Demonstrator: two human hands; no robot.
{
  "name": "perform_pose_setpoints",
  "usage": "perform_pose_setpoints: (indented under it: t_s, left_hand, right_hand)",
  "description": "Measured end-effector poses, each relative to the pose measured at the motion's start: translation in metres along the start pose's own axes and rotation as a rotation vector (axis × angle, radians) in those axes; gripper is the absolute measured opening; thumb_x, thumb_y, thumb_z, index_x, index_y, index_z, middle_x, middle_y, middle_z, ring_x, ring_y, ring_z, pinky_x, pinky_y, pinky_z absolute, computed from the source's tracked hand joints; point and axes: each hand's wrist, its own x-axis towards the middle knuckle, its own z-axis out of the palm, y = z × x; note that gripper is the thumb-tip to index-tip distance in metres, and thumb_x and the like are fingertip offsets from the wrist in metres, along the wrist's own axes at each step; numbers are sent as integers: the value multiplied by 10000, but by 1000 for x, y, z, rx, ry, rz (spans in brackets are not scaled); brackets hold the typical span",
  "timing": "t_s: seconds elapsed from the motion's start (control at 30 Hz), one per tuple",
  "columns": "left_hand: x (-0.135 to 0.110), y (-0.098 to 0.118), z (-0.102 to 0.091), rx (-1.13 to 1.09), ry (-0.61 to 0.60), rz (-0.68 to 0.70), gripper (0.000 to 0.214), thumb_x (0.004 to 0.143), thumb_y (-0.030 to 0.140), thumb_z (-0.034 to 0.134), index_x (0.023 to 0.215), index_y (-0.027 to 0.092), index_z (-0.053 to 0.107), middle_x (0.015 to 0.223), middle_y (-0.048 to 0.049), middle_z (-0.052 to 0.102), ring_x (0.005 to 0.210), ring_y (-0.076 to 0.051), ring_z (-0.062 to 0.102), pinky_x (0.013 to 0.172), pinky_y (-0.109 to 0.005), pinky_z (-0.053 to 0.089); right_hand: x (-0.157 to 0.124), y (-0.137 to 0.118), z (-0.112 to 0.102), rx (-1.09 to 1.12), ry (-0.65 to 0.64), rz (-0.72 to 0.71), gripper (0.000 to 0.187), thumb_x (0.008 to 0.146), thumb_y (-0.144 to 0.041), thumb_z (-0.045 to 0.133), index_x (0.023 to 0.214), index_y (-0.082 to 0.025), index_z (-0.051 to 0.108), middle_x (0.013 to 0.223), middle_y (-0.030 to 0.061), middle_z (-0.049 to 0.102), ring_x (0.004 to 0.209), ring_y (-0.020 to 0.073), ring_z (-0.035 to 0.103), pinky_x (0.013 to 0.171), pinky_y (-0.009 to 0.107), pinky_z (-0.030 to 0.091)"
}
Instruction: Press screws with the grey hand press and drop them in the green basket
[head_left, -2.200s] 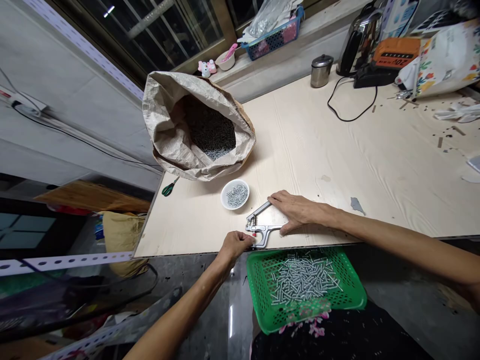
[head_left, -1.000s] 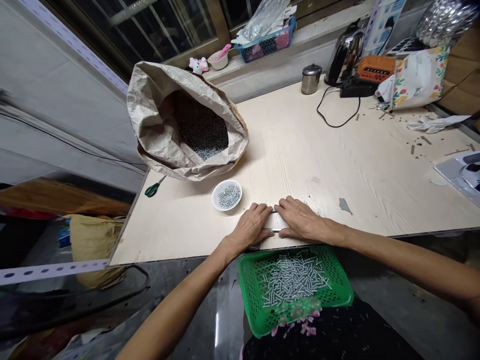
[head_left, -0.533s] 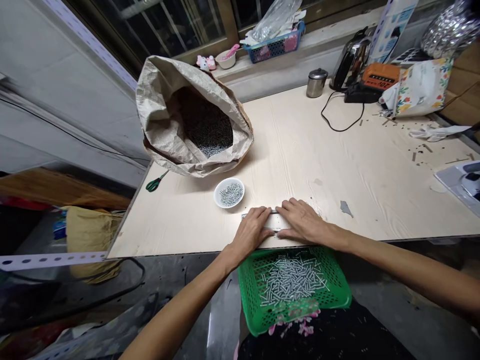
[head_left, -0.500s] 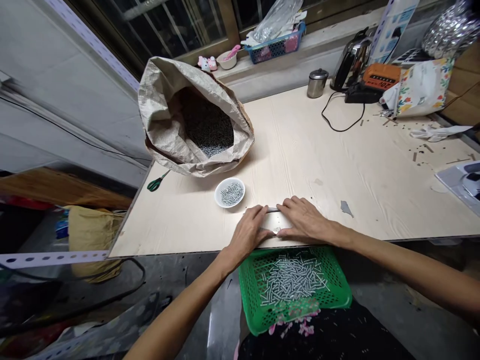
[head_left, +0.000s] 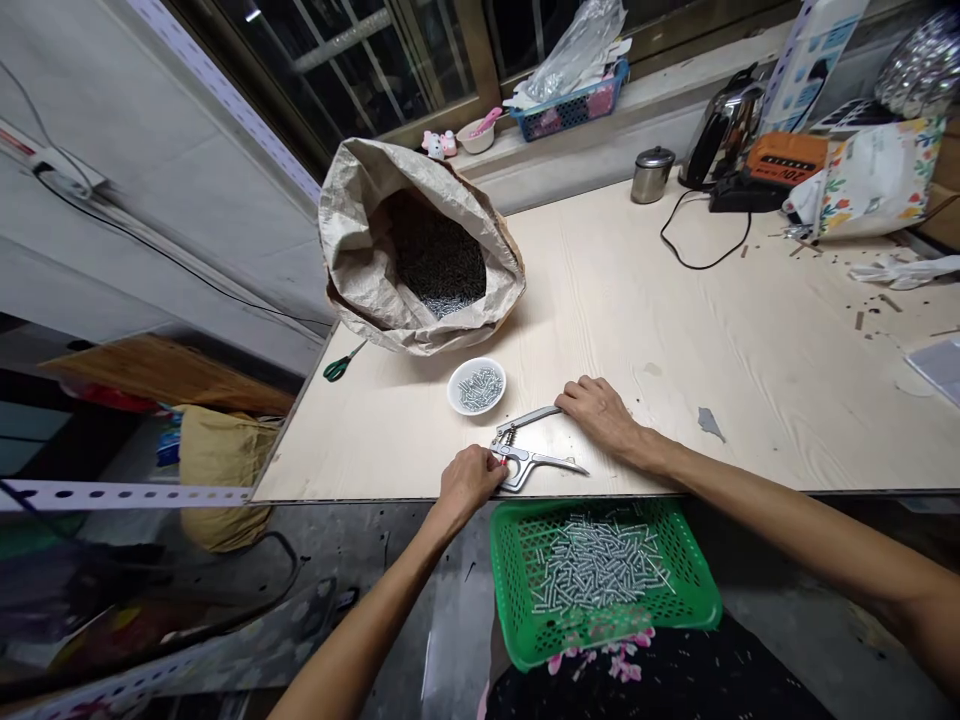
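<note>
Silver hand pliers [head_left: 529, 460] with a coil spring between the handles and a small red part lie near the table's front edge, handles spread apart. My left hand [head_left: 471, 482] is closed at their left end, thumb and fingers by the red part. My right hand [head_left: 602, 415] grips the far end of the upper handle with bent fingers. A white bowl [head_left: 477, 387] of small metal screw-like pieces stands just beyond the pliers. Below the table edge, a green plastic basket [head_left: 517, 640] on my lap holds many slim silver pieces.
A large open paper sack [head_left: 349, 230] of dark metal pieces stands at the back left, beside green-handled scissors [head_left: 339, 368]. Farther right are a lidded metal canister [head_left: 651, 176], a kettle [head_left: 721, 130], an orange battery pack [head_left: 787, 158] and a grey scrap [head_left: 709, 422].
My hands have moved apart, the left leftward and nearer the edge, bringing the pliers into plain sight with handles spread. The whole view has shifted slightly.
</note>
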Motion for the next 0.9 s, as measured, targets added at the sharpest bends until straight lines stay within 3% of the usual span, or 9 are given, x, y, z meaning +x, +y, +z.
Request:
perform_pose_setpoints:
  t_s: [0.13, 0.23, 0.4, 0.47, 0.57, 0.63, 0.77, 0.9]
  left_hand:
    - [-14, 12, -5, 266, 221, 66, 197, 847, 191, 488, 842, 135, 677, 943, -107, 660, 912, -234, 602, 645, -290, 403]
    - [-37, 23, -4, 419, 354, 135, 249, 886, 140, 417, 896, 117, 665, 967, -128, 634, 955, -254, 581, 694, -319, 434]
    - [-65, 35, -4, 314, 123, 418, 161, 889, 241, 528, 864, 184, 677, 929, -57, 648, 863, -200, 605, 683, -283, 449]
    - [-54, 33, -12, 263, 153, 440, 151, 888, 281, 551, 887, 205, 682, 948, -44, 652, 888, -192, 601, 678, -266, 440]
    - [-12, 22, -34, 233, 396, 239, 258, 943, 266, 443, 901, 200, 689, 944, -59, 652, 908, -184, 591, 666, -252, 414]
    - [23, 14, -47, 182, 477, 139, 245, 933, 264, 460, 914, 194, 694, 972, -58, 654, 925, -182, 589, 679, -248, 403]
    - [68, 8, -55, 93, 430, 99, 223, 900, 230, 493, 902, 179, 710, 950, -59, 666, 867, -183, 601, 652, -254, 383]
    - [76, 12, -49, 60, 435, 113, 224, 891, 250, 496, 909, 179, 708, 984, -63, 670, 843, -177, 607, 652, -255, 382]
  right_hand:
    - [6, 3, 3, -12, 32, -27, 198, 931, -104, 440, 966, -188, 616, 929, 46, 607, 861, 196, 436, 714, 311, 268]
    - [6, 3, 6, 11, 59, -29, 183, 931, -111, 443, 950, -183, 610, 920, 47, 603, 853, 195, 435, 707, 306, 279]
    - [5, 2, 11, 40, 100, -26, 185, 929, -109, 439, 909, -187, 605, 902, 52, 597, 842, 197, 443, 686, 306, 302]
    - [5, 2, 13, 40, 110, -26, 176, 927, -115, 448, 900, -190, 605, 900, 55, 597, 842, 199, 448, 684, 307, 310]
    - [6, 1, 15, 25, 115, -21, 161, 918, -115, 465, 893, -188, 606, 893, 55, 599, 839, 201, 455, 682, 309, 321]
    - [6, 1, 16, 20, 119, -20, 161, 912, -107, 470, 896, -188, 608, 887, 51, 599, 836, 198, 459, 682, 310, 326]
    - [6, 1, 15, 26, 129, -23, 164, 902, -95, 477, 895, -192, 609, 890, 47, 596, 839, 195, 466, 683, 311, 332]
    - [7, 2, 16, 17, 147, -31, 174, 887, -74, 483, 898, -193, 610, 883, 46, 592, 838, 193, 461, 682, 309, 326]
